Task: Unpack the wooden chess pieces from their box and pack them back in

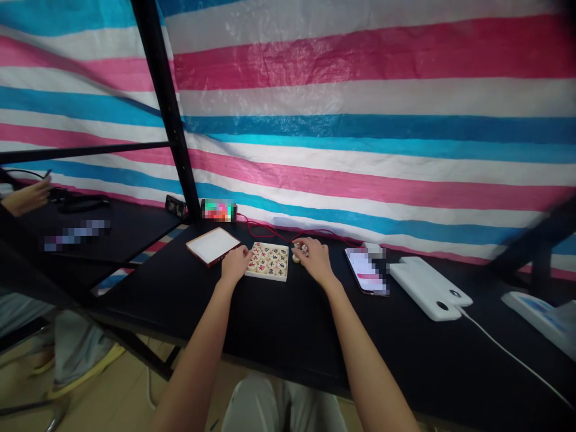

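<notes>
Head view: an open white box (266, 277) of xiangqi pieces (271, 265) is lying ahead, the left hand (236, 264) touching its nine-o'clock edge and the right hand (317, 261) curving over loose discs (296, 259) at three o'clock; whether either is gripping, one cannot tell. Sound handling is probably depending on steadying the box and pinching discs singly by their rims.
</notes>
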{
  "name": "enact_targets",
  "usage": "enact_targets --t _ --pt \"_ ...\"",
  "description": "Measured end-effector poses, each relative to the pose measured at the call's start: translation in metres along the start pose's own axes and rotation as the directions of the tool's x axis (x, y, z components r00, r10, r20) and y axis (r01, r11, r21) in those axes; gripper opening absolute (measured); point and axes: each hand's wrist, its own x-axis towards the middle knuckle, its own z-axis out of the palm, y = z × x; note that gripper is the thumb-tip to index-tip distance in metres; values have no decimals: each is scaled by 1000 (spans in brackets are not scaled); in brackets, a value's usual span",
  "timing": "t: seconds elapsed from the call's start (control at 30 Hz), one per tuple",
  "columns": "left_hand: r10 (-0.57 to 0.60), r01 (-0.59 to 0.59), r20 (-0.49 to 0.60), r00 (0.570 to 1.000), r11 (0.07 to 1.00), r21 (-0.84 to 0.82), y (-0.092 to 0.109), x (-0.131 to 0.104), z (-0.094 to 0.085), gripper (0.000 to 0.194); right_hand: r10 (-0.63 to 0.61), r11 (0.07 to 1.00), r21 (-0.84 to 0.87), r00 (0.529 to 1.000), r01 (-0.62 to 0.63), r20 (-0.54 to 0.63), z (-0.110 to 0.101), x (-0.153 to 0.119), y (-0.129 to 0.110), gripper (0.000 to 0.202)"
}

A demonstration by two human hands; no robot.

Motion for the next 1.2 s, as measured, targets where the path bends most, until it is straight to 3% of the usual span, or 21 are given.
enact_targets --t 0.13,0.23,0.4,0.67,0.77,0.9,1.03,1.2 --pt "1 -1 -7 1000 1000 -16 -1 1 2 32 -197 980 14 977 197 85 6 -2 -42 21" --pt "9 -9 -14 1000 1000 -18 -2 1 4 32 -258 966 11 954 260 152 11 -7 -60 19" --pt "21 -21 -16 1000 1000 -15 -2 1 4 33 -301 950 -32 938 310 173 14 -10 -60 30" --pt "13 -13 -10 1000 1000 0 0 -1 0 33 -279 959 -6 952 282 127 15 -6 -55 23" --pt "6 -6 -2 1000 1000 0 1 -2 -2 33 -192 981 12 979 192 64 6 -1 -39 24" --pt "-8 8 18 1000 1000 3 2 -1 -3 33 49 999 -21 998 -48 37 -17 4 6 21" --pt "3 -3 27 1000 1000 3 1 2 -1 34 216 971 -133 966 -198 142 -32 -4 42 19" --pt "3 -3 19 1000 1000 5 1 3 -1 34 288 951 -201 910 -235 299 -27 -9 43 20"
